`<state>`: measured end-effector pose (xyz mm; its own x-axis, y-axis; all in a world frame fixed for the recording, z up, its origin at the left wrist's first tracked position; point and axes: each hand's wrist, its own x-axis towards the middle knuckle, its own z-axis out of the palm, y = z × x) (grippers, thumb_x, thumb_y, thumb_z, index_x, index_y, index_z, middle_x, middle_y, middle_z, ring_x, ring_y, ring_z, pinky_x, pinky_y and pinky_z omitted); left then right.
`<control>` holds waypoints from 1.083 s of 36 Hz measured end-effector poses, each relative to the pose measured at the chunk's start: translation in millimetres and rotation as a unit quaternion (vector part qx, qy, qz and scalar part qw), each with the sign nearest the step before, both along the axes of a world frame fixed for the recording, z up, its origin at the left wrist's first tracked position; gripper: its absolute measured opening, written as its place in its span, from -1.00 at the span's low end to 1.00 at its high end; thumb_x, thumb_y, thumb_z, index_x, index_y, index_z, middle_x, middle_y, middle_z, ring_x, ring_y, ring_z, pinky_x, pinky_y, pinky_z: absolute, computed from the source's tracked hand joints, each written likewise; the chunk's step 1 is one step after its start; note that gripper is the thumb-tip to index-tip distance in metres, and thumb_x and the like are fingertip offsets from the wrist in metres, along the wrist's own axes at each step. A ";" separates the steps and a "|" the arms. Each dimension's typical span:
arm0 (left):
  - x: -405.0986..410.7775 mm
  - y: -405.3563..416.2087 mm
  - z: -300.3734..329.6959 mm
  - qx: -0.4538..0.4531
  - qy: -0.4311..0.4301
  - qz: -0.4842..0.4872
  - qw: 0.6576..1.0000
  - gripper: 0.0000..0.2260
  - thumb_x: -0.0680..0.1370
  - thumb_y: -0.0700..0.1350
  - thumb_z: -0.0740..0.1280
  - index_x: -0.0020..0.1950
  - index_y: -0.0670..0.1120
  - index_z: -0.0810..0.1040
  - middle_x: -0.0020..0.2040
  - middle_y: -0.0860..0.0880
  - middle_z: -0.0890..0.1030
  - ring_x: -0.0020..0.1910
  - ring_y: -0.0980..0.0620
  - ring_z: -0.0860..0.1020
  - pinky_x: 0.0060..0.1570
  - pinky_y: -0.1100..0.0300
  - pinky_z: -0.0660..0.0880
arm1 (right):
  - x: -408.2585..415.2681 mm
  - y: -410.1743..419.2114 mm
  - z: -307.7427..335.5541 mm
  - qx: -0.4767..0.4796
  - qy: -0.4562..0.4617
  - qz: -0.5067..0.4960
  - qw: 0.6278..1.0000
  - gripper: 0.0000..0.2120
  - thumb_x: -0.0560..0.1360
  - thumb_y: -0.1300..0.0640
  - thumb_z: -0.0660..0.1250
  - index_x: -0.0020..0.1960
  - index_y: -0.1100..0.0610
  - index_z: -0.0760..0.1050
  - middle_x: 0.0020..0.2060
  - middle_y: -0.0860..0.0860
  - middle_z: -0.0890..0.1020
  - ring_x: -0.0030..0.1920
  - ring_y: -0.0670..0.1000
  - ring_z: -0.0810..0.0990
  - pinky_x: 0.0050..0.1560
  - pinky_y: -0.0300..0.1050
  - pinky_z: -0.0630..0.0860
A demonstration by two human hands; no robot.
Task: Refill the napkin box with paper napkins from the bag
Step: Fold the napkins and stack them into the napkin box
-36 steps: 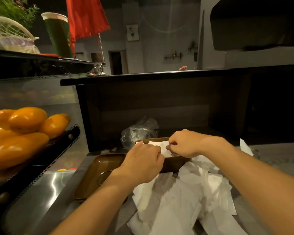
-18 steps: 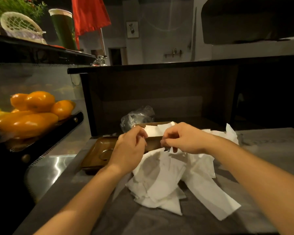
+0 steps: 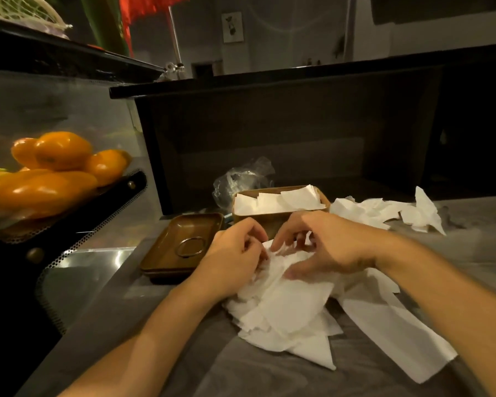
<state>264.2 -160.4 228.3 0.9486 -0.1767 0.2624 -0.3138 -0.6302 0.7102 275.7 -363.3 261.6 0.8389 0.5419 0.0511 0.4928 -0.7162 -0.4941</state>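
Both hands work a heap of white paper napkins (image 3: 287, 308) mid-counter (image 3: 269, 376): the left hand (image 3: 235, 259) and right hand (image 3: 321, 247) each pinch sheets with curled fingers. The brown napkin box (image 3: 278, 216), partly filled, sits just behind, a crumpled plastic bag (image 3: 241, 179) beyond it.

One head-worn wide-angle view looks forward and down, close over the counter (image 3: 241, 368)

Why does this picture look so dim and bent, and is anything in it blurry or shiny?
Head view: warm, low light leaves the counter front dark; the wide lens bows the straight counter edge. The white napkins almost wash out, glare streaks the steel surface, and the oranges carry bright highlights. Both hands look slightly soft.
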 end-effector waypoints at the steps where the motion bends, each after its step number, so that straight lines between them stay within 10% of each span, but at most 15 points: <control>1: -0.1 -0.8 0.9 -0.017 0.000 0.001 1.000 -0.82 0.67 -0.17 0.22 0.02 0.09 0.54 -0.08 0.03 0.64 -0.14 0.08 0.65 -0.15 0.18 0.65 | 0.6 1.0 -2.3 0.003 -0.008 0.005 1.000 -0.69 0.42 -0.13 0.54 0.11 -0.32 0.54 0.11 -0.30 0.48 0.09 -0.16 0.52 0.08 -0.24 0.57; 9: 0.0 -2.6 -0.4 -0.081 -0.005 -0.006 0.997 -0.78 0.69 -0.20 0.13 0.00 -0.01 0.54 -0.16 0.01 0.66 -0.22 0.10 0.65 -0.30 0.28 0.55 | -4.9 9.9 -12.9 0.002 -0.083 0.038 0.996 -0.90 0.50 -0.08 0.48 -0.06 -0.27 0.59 0.05 -0.33 0.43 0.14 -0.17 0.46 0.02 -0.31 0.51; 15: -1.7 0.3 7.0 -0.128 0.012 -0.088 0.988 -0.53 0.62 0.18 0.03 0.07 -0.06 0.64 0.01 0.01 0.67 0.05 0.06 0.62 0.11 0.12 0.57 | -8.1 8.1 -12.4 0.100 -0.090 -0.013 0.991 -0.94 0.57 -0.08 0.38 -0.06 -0.26 0.57 -0.06 -0.33 0.55 -0.02 -0.26 0.53 -0.20 -0.44 0.46; 22: -12.7 2.4 24.9 -0.329 0.195 -0.147 0.912 -0.26 0.41 0.45 0.01 0.20 -0.02 0.67 0.17 -0.14 0.69 0.19 -0.18 0.64 0.24 -0.12 0.54 | -16.2 -0.7 1.3 0.293 0.023 -0.030 0.955 -0.90 0.53 0.01 0.41 0.01 -0.06 0.69 -0.10 -0.17 0.71 -0.02 -0.15 0.68 -0.03 -0.23 0.65; 30: -18.0 3.7 27.8 -0.433 0.298 -0.295 0.798 -0.20 0.23 0.31 0.57 0.39 0.00 0.54 0.31 -0.20 0.60 0.27 -0.28 0.58 0.15 -0.14 0.59 | -21.2 -0.1 9.4 0.392 0.039 -0.043 0.918 -0.91 0.52 0.08 0.42 -0.03 0.02 0.71 -0.14 -0.12 0.73 -0.06 -0.07 0.70 -0.14 -0.22 0.65; 39: -23.1 -15.6 25.1 -0.445 0.302 -0.203 0.818 -0.46 0.50 0.29 0.17 0.33 0.00 0.53 0.15 -0.23 0.66 0.10 -0.22 0.63 0.26 -0.21 0.51 | -14.0 1.5 2.6 0.395 -0.024 -0.071 0.916 -0.87 0.47 0.09 0.50 -0.02 0.03 0.59 -0.21 -0.17 0.68 -0.13 -0.13 0.69 -0.23 -0.29 0.61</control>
<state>241.1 -176.0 253.5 0.8630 -0.5038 -0.0370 0.2095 0.2903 0.9337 261.6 -361.8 264.1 0.8844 0.2054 0.4191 0.4575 -0.2036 -0.8656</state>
